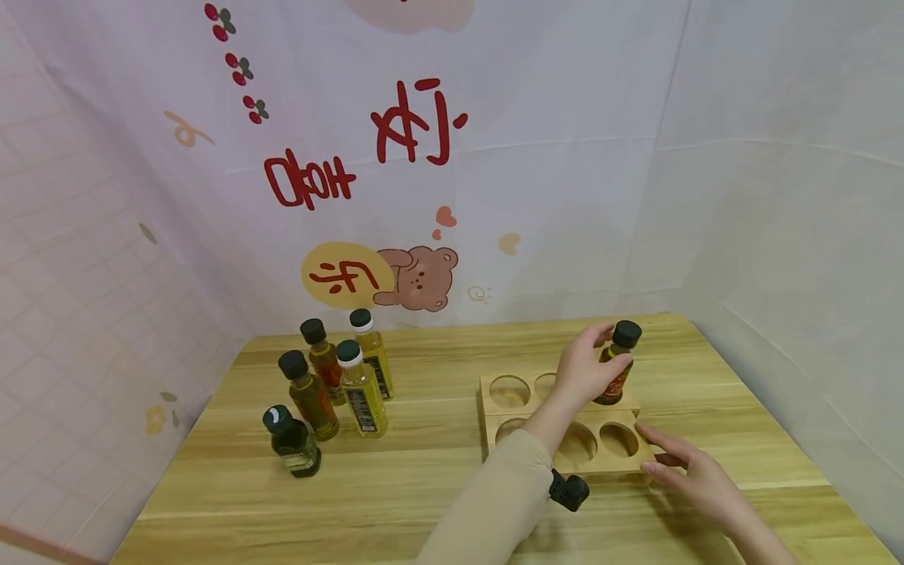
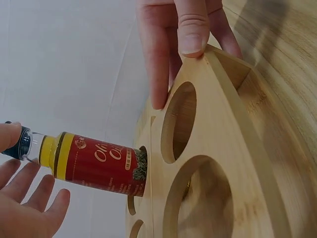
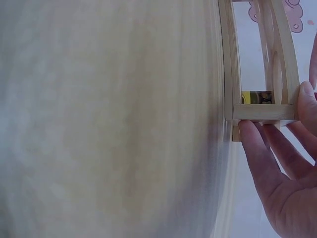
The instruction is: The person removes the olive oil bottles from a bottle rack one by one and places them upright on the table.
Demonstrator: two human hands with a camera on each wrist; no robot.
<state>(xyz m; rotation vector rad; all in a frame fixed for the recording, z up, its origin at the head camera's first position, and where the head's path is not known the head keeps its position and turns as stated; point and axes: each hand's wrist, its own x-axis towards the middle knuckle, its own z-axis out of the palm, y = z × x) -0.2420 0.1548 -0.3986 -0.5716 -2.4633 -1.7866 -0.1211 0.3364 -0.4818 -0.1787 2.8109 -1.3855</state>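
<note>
An olive oil bottle [image 1: 617,378] with a black cap and red label stands in the back right hole of a two-tiered wooden bottle rack [image 1: 502,392]. My left hand [image 1: 588,367] is around the bottle's upper part. In the left wrist view its thumb lies at the black cap [image 2: 24,144], while the other fingers spread loosely beside the neck. At the rack's right end, my right hand [image 1: 695,475] grips the corner, its thumb on the front top edge and its fingers along the side. My left forearm hides part of the rack's front row.
Several oil bottles stand at the table's left: a short dark green one [image 1: 295,447], two with black caps, such as the amber one [image 1: 314,404], and two pale yellow ones, such as the nearer one [image 1: 363,396]. A printed cloth [image 1: 551,196] hangs behind the wooden table [image 1: 339,510].
</note>
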